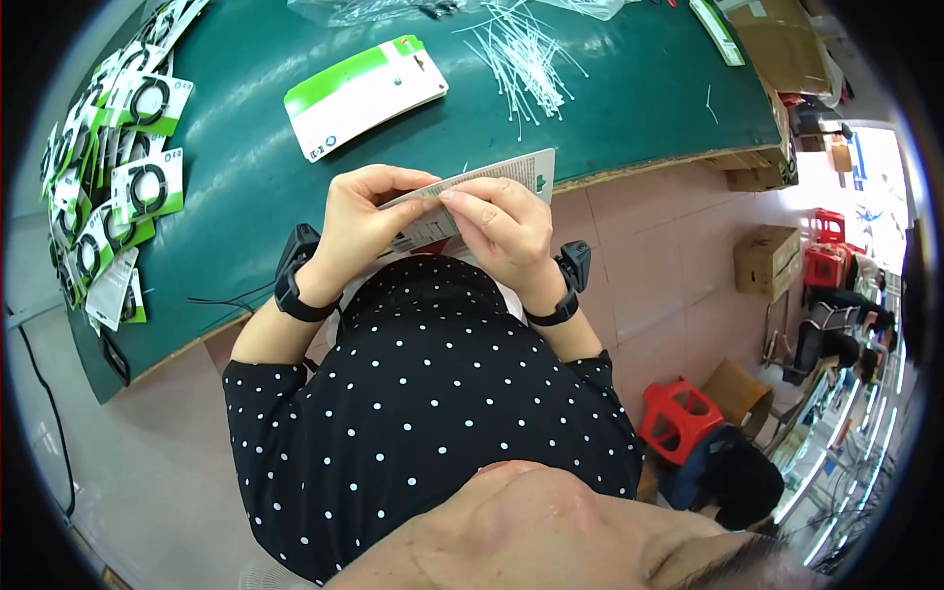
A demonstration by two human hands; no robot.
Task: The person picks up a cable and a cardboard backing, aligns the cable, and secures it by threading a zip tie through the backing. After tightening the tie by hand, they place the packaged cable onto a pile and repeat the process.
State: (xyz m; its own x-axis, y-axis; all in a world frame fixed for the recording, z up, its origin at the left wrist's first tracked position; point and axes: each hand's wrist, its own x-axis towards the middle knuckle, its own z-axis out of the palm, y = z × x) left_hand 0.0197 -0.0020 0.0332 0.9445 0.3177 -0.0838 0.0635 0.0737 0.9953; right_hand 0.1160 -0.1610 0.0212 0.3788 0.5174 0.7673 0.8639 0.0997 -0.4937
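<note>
My left hand (372, 221) and my right hand (506, 224) meet at a flat cardboard packaging card (536, 169), held tilted at the near edge of the table, its printed side toward me. Both thumbs press together at the middle of the card with fingers behind it, so both hands are closed. A thin white tip, like a cable tie end, pokes up beyond the card's far edge. Past my hands lies a stack of green and white cards (369, 98). To the right of that stack is a loose heap of white cable ties (531, 64).
On the left, a pile of carded black coiled cables (147, 187) covers the green table (236, 177). Clear plastic bags (364, 10) lie at the far edge. A single cable tie (710, 103) and cardboard boxes (782, 44) are at right. Red stools (678, 421) stand on the floor.
</note>
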